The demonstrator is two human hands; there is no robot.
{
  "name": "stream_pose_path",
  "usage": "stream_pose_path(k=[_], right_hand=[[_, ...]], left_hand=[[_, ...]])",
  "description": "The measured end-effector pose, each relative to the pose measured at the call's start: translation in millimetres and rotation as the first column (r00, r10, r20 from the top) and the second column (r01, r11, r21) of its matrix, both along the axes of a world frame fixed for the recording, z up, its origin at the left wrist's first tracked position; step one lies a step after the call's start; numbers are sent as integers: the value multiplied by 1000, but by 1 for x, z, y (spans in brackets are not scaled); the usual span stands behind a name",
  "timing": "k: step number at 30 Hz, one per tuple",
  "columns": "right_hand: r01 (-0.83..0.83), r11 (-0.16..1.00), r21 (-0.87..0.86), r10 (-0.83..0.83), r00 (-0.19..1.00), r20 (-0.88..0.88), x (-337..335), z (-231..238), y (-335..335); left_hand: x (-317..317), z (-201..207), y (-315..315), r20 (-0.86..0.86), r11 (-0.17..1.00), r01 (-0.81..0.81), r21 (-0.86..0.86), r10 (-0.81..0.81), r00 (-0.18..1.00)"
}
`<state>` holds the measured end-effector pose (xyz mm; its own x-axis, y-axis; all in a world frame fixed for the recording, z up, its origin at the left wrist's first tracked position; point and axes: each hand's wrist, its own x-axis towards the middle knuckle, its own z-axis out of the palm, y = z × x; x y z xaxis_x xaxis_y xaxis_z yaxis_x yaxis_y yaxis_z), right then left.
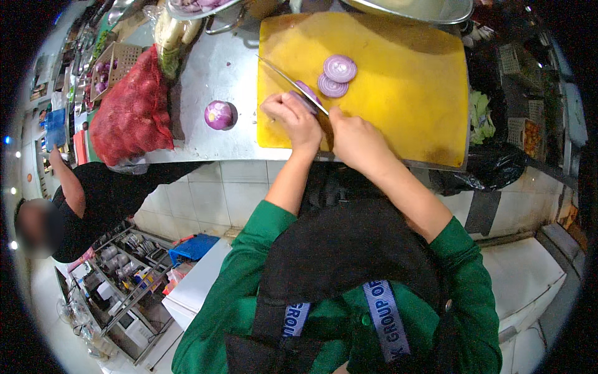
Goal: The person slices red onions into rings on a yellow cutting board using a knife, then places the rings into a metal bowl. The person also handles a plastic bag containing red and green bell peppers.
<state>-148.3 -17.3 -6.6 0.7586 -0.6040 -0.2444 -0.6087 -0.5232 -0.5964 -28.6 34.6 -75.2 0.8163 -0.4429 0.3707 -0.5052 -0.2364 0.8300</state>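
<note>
On the yellow cutting board [398, 75], my left hand [295, 123] grips a piece of red onion [303, 101] near the board's left edge. My right hand [361, 140] is closed round the handle of a knife [283, 75]. Its long blade slants up and left, lying against the onion, where one slice [308, 91] shows on the blade's far side. Two round onion slices, an upper one [340, 68] and a lower one [332, 86], overlap flat on the board just beyond the knife. A peeled whole red onion [219, 115] rests on the metal table [205, 68] left of the board.
Left on the table stands a red mesh sack [134, 112], beside a bag of pale vegetables [171, 40]. A bowl of cut onion [198, 5] and a metal pan [417, 9] stand behind. A black plastic bag [492, 165] hangs at the right. Another person [118, 193] is at left.
</note>
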Motion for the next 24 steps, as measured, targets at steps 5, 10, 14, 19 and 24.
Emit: stream_pose_path(k=[5, 10, 14, 19, 24], right_hand=[[34, 901, 432, -38, 999, 0, -17, 12, -29], [135, 843, 520, -143, 989, -25, -34, 33, -30], [178, 878, 444, -203, 979, 9, -65, 39, -36], [284, 959, -27, -285, 953, -100, -106, 42, -37], [412, 892, -186, -447, 866, -225, -117, 39, -42]], left_hand=[[21, 19, 21, 200, 990, 2, 138, -30, 979], [18, 45, 20, 276, 888, 271, 372, -385, 881], [10, 63, 2, 237, 764, 374, 525, -554, 798], [14, 78, -21, 162, 412, 327, 851, -797, 582], [26, 83, -45, -27, 333, 474, 815, -796, 605]])
